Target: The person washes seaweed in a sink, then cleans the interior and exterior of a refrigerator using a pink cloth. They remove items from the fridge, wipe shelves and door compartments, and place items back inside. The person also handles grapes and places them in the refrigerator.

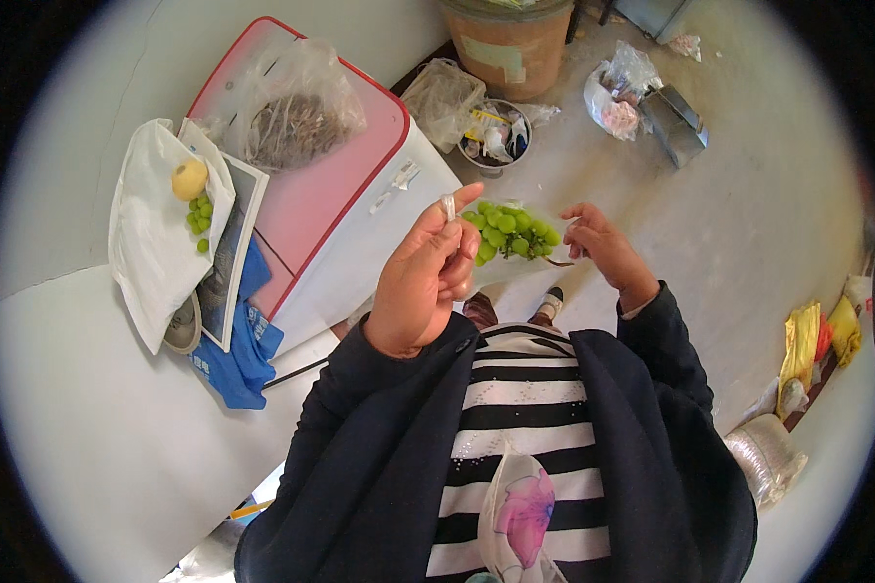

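the left hand [428, 277] pinches a clear bag [515, 233] of green grapes [510, 233] – soft, bruisable (light) – while the right hand [598, 248] grips its far edge.

Dark navy jacket sleeves [360, 428], black-and-white striped top [525, 389], pink flower print at the hem

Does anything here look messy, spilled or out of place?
Yes: a few loose green grapes lie off the bunch on a white bag at the counter's edge, beside a yellow fruit. The main bunch of grapes sits in a clear bag held by both the left hand and right hand.
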A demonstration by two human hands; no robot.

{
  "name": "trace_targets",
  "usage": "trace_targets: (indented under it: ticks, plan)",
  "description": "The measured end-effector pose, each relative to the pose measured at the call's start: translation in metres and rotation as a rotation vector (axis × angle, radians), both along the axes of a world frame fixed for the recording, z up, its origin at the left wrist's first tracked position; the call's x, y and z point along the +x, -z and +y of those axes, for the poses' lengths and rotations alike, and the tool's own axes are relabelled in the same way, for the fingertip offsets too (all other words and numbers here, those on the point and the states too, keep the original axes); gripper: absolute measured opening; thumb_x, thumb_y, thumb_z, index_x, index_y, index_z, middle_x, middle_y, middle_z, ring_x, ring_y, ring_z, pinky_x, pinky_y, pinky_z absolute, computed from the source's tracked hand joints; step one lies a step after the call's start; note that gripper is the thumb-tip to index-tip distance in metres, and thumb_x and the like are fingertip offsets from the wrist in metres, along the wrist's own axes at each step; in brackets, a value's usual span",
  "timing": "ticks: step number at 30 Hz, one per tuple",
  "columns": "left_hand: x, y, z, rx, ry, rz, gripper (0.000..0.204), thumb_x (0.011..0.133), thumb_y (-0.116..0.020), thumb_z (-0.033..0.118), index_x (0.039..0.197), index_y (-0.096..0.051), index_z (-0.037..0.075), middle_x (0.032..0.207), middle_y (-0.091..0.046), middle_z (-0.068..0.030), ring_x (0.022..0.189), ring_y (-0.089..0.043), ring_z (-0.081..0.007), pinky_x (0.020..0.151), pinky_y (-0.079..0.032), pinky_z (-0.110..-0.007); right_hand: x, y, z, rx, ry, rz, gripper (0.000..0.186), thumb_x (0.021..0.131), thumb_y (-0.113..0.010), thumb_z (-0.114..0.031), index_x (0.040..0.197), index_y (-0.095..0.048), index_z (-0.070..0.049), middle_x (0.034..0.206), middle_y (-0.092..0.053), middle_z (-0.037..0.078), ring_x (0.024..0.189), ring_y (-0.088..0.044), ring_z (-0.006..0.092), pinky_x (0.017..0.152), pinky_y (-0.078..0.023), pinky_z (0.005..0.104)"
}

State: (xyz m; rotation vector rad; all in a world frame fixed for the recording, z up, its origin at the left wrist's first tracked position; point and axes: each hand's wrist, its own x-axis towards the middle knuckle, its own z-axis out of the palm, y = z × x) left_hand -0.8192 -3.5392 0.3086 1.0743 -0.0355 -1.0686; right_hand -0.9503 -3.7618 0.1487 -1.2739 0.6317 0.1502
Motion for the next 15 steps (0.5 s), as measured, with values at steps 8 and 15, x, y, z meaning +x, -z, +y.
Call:
trace_targets:
  ticks: [8, 15]
  plan:
    - [0.004, -0.010, 0.003, -0.098, 0.060, 0.023, 0.045, 0.103, -0.041, 0.017, 0.146, -0.035, 0.005, 0.088, -0.049, 0.0008, 0.055, -0.025, -0.0026, 0.050, -0.024, -0.018, 0.009, 0.024, 0.006, -0.713, -0.134, -0.160, 0.029, 0.088, -0.057, -0.010, 0.116, -0.056, -0.004, 0.089, -0.060, 0.014, 0.081, -0.060, 0.0264, 0.075, -0.049, 0.0364]
    - [-0.001, -0.025, 0.009, -0.090, 0.006, 0.004, 0.054, 0.099, -0.049, 0.021, 0.146, -0.033, 0.002, 0.083, -0.048, 0.0018, 0.050, -0.025, -0.0034, 0.045, -0.021, -0.018, 0.016, -0.005, 0.029, -0.877, -0.155, -0.218, 0.030, 0.085, -0.060, -0.008, 0.114, -0.056, -0.003, 0.110, -0.056, 0.022, 0.103, -0.055, 0.0390, 0.088, -0.047, 0.0407]
